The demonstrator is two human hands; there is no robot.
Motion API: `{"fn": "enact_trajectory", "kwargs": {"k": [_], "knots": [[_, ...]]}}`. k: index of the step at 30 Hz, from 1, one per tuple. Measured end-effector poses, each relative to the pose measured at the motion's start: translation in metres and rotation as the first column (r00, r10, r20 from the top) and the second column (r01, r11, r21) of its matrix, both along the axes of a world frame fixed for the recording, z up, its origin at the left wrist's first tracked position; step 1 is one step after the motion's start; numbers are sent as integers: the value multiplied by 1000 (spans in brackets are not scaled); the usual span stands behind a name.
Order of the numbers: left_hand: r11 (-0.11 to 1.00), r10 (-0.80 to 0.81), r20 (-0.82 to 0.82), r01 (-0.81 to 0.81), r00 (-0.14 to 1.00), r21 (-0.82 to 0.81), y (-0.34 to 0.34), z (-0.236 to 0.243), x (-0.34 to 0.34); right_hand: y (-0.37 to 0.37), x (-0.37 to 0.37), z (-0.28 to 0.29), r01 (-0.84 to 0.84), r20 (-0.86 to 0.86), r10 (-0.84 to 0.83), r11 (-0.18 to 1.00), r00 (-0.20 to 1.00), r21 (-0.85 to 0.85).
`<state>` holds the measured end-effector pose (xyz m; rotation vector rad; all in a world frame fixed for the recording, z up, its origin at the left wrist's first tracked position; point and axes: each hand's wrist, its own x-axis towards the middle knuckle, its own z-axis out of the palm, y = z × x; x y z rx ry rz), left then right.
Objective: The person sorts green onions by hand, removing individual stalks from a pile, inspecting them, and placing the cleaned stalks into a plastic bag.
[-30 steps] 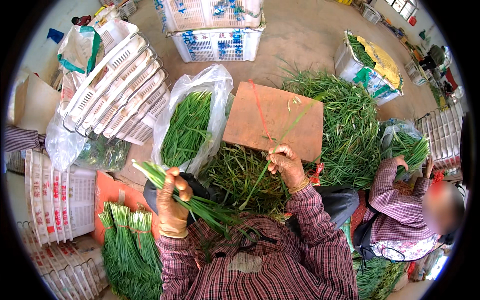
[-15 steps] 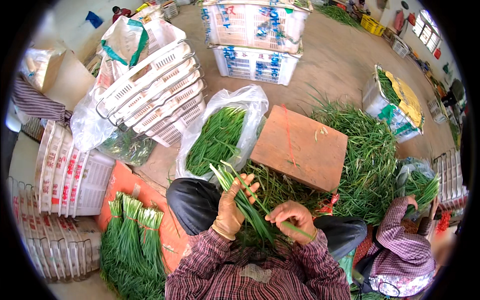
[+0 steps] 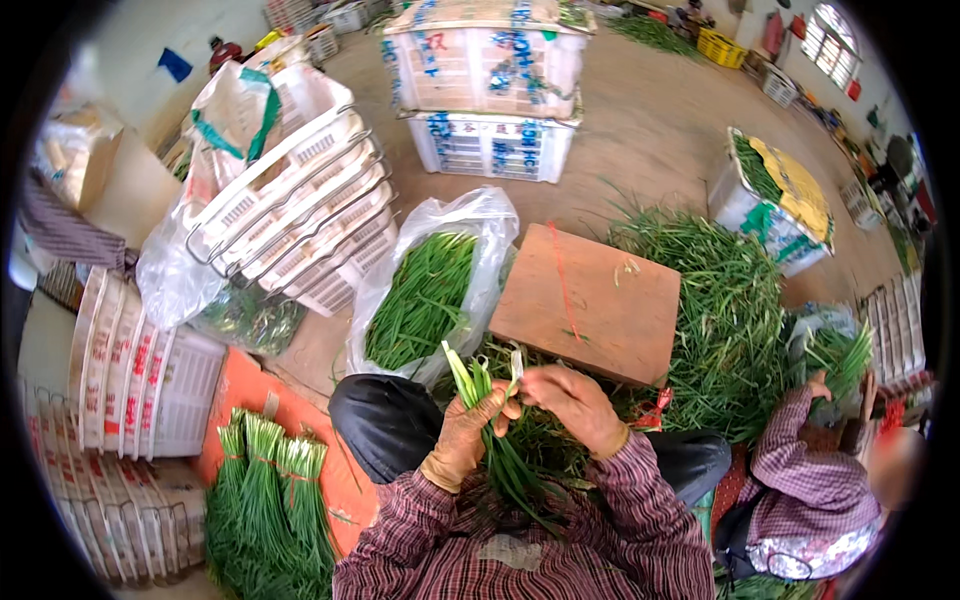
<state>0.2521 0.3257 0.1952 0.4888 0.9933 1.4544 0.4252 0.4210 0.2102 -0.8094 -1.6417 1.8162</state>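
My left hand [image 3: 470, 432] is closed round a small bunch of garlic chives [image 3: 515, 475], their pale ends pointing up and away from me and the green leaves hanging toward my lap. Close beside it, my right hand [image 3: 578, 402] pinches at the whitish base of one chive stalk [image 3: 516, 364]; the fingertips partly hide it. Just beyond my hands lies a brown wooden board [image 3: 590, 305] with a red string across it. Left of the board, loose chives [image 3: 420, 300] fill an open clear plastic bag [image 3: 493, 218].
Tied chive bundles [image 3: 262, 480] lie on an orange sheet [image 3: 250, 385] at my left. Stacked white crates [image 3: 310, 200] stand beyond, with two more crates [image 3: 490, 100] ahead. A large heap of chives [image 3: 725, 330] spreads right, where another person [image 3: 815, 480] sits close by.
My right hand has moved up from the leaves, away from my body, to the pale ends beside my left hand. The whole view has shifted slightly.
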Motion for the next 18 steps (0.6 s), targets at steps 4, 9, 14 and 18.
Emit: {"fn": "enact_trajectory", "kwargs": {"k": [4, 9, 14, 18], "knots": [[994, -39, -100, 28, 994, -102, -3, 6, 11, 5, -17, 12, -42, -188, 10, 985, 982, -167], [993, -113, -141, 106, 983, -58, -10, 1, 4, -5, -29, -11, 37, -254, -92, 977, 963, -211], [989, -149, -111, 146, 983, -36, -5, 2, 8, -8, -33, 1, 129, -197, -181, 959, 964, -251], [971, -223, -237, 193, 946, -145, 0, -7, 16, 1, -42, -3, 444, -71, -438, 883, 896, 153]]}}
